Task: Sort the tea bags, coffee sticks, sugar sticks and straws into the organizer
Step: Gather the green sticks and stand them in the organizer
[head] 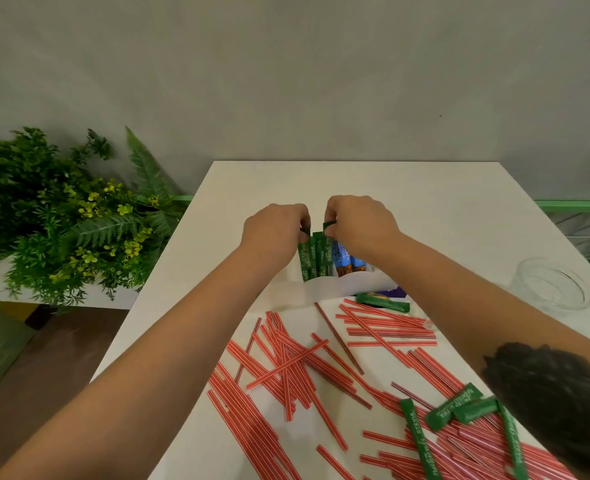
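Note:
A white organizer (335,287) stands mid-table. Green sugar sticks (316,258) stand upright in its left-middle compartment, and blue coffee sticks (343,259) stand in the compartment to their right. My left hand (274,230) and my right hand (359,225) are both over the organizer, fingers pinched on the tops of the green sticks. Several red-and-white straws (286,368) lie scattered on the near table. More green sugar sticks (459,408) rest at the near right, and one (383,302) lies just in front of the organizer.
A clear glass bowl (551,287) sits at the table's right edge. Green plants (61,216) fill a planter left of the white table (425,188). A purple packet (395,292) peeks out by the organizer, under my right forearm.

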{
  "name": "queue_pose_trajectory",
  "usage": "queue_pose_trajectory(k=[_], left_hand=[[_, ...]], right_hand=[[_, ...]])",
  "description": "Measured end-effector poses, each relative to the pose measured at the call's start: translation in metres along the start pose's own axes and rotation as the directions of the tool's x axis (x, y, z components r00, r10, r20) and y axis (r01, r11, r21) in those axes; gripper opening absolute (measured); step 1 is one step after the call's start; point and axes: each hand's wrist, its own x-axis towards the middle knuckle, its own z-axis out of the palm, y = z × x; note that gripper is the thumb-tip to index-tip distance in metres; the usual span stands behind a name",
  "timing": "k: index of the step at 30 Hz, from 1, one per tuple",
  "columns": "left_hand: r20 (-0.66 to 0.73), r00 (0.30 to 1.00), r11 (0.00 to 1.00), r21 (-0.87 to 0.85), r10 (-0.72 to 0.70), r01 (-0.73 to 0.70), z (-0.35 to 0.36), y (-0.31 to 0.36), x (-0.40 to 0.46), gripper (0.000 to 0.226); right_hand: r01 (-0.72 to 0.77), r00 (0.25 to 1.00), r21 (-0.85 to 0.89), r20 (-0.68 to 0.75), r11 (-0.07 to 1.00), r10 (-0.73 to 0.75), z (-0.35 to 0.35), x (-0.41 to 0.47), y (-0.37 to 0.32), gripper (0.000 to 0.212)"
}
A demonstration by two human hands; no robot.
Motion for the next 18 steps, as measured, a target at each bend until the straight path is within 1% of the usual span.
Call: queue_pose_trajectory(k=[4, 8, 11, 13, 18], left_hand=[[0.03, 1.0, 0.996, 0.084, -0.007, 0.004, 0.01, 0.0, 0.005, 0.018], [0.049, 0.999, 0.997, 0.082, -0.019, 0.015, 0.018, -0.003, 0.007, 0.02], [0.071, 0.997, 0.998, 0.063, -0.023, 0.018, 0.022, -0.004, 0.007, 0.02], [0.086, 0.996, 0.998, 0.048, -0.033, 0.029, 0.024, -0.006, 0.008, 0.02], [0.106, 0.993, 0.998, 0.046, -0.056, 0.051, 0.024, -0.008, 0.011, 0.02]], right_hand=[[0.034, 0.999, -0.106, 0.024, 0.994, -0.031, 0.016, 0.004, -0.004, 0.019], [0.108, 0.994, -0.235, 0.031, 0.966, -0.103, 0.023, 0.004, 0.0, 0.022], [0.128, 0.992, -0.294, 0.015, 0.947, -0.129, 0.027, 0.004, 0.002, 0.024], [0.13, 0.991, -0.303, 0.008, 0.944, -0.134, 0.028, 0.006, 0.002, 0.024], [0.105, 0.993, -0.237, -0.024, 0.966, -0.113, 0.029, 0.012, 0.001, 0.024]])
